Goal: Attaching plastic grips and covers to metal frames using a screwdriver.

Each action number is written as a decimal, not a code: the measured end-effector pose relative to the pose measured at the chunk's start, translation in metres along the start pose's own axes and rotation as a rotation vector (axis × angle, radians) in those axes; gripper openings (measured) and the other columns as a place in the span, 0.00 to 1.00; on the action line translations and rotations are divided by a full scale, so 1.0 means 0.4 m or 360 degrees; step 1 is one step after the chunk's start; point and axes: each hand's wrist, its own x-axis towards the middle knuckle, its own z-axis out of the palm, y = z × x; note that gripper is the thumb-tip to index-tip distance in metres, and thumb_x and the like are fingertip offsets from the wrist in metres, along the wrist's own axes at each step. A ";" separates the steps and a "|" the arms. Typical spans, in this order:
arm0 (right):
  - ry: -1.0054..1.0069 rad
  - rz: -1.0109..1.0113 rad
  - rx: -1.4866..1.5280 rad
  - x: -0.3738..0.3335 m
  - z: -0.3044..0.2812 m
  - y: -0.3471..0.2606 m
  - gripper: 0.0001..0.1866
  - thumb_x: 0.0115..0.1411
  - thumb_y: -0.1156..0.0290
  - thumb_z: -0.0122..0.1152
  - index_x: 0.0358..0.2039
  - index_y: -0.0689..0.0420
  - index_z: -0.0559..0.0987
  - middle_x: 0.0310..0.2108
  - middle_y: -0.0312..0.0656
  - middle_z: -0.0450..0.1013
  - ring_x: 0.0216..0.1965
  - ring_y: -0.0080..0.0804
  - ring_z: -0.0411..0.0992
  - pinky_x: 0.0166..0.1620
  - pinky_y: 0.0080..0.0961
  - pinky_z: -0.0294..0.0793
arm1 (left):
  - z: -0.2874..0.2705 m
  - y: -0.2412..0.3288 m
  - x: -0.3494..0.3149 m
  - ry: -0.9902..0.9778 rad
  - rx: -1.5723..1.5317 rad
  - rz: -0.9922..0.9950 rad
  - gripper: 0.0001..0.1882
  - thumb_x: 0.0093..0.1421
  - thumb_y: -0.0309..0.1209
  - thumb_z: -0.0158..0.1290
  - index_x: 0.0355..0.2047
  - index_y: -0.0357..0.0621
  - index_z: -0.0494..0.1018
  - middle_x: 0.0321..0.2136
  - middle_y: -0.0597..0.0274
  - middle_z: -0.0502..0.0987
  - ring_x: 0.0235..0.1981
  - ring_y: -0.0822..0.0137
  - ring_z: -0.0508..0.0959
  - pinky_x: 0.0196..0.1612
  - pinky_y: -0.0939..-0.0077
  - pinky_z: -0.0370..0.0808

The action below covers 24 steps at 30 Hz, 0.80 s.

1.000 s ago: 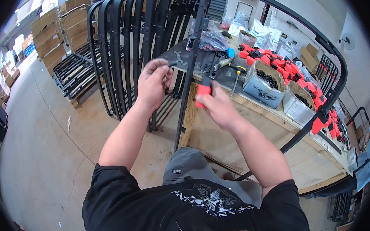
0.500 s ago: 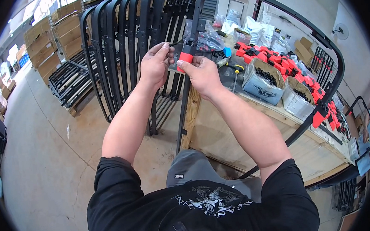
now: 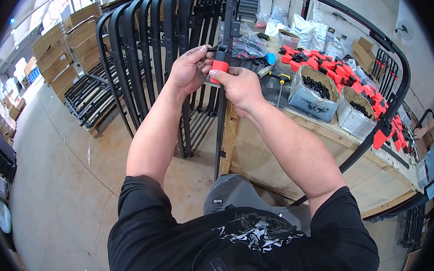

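Red-and-black block (image 3: 219,66), one, clasped in the right-hand grip (image 3: 241,87) at the black tubular frame (image 3: 227,25); left-hand grip (image 3: 189,70), just left, pinched on a dark slim piece (image 3: 212,50); possible fault: block twisting askew, should the right thumb slacken.

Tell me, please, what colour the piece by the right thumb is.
The piece is red, clearest in the head view.

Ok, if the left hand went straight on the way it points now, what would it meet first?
The left hand would most likely meet the black frame's upright, just right of its fingertips, with the thin dark piece it pinches probably leading. One view leaves the depth unclear.
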 end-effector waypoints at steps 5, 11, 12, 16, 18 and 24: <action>0.0041 0.0467 -0.0027 0.001 -0.021 -0.009 0.12 0.61 0.64 0.73 0.32 0.58 0.81 0.19 0.26 0.66 0.14 0.13 0.53 0.18 0.19 0.47 | -0.017 -0.007 -0.002 -0.0037 -0.0035 -0.0091 0.10 0.72 0.32 0.52 0.46 0.37 0.74 0.31 0.64 0.75 0.28 0.75 0.70 0.30 0.83 0.69; 0.0010 0.0407 -0.0205 0.002 -0.027 -0.013 0.15 0.60 0.62 0.74 0.33 0.59 0.80 0.19 0.27 0.66 0.14 0.14 0.56 0.18 0.19 0.50 | -0.017 -0.024 0.009 -0.0042 0.0018 0.0028 0.11 0.72 0.34 0.52 0.45 0.38 0.73 0.30 0.65 0.75 0.26 0.75 0.69 0.28 0.83 0.68; 0.0007 0.0445 -0.0190 0.003 -0.028 -0.010 0.15 0.60 0.62 0.74 0.33 0.59 0.80 0.19 0.27 0.66 0.14 0.14 0.56 0.18 0.19 0.50 | -0.017 -0.023 0.012 -0.0008 0.0027 -0.0007 0.11 0.72 0.34 0.52 0.45 0.38 0.73 0.30 0.65 0.75 0.26 0.75 0.69 0.28 0.83 0.68; 0.0035 0.0290 -0.0229 0.013 -0.035 0.005 0.17 0.59 0.61 0.75 0.36 0.63 0.82 0.26 0.34 0.75 0.24 0.17 0.68 0.28 0.20 0.66 | -0.013 -0.017 0.025 0.0012 -0.0001 -0.0035 0.11 0.72 0.34 0.52 0.45 0.38 0.74 0.29 0.66 0.75 0.25 0.76 0.69 0.27 0.83 0.67; 0.0052 0.0216 -0.0215 0.019 -0.040 0.010 0.18 0.59 0.61 0.75 0.37 0.65 0.83 0.29 0.37 0.78 0.28 0.19 0.72 0.33 0.21 0.71 | -0.006 -0.016 0.031 0.0047 0.0023 -0.0055 0.10 0.72 0.35 0.53 0.42 0.39 0.75 0.27 0.67 0.76 0.23 0.77 0.69 0.26 0.83 0.67; 0.0023 0.0316 -0.0514 0.022 -0.054 0.003 0.23 0.59 0.59 0.75 0.39 0.69 0.83 0.35 0.43 0.80 0.34 0.23 0.74 0.40 0.25 0.74 | 0.048 -0.046 0.011 0.0652 0.0682 0.0246 0.15 0.66 0.34 0.62 0.45 0.34 0.79 0.27 0.66 0.79 0.23 0.79 0.71 0.27 0.82 0.69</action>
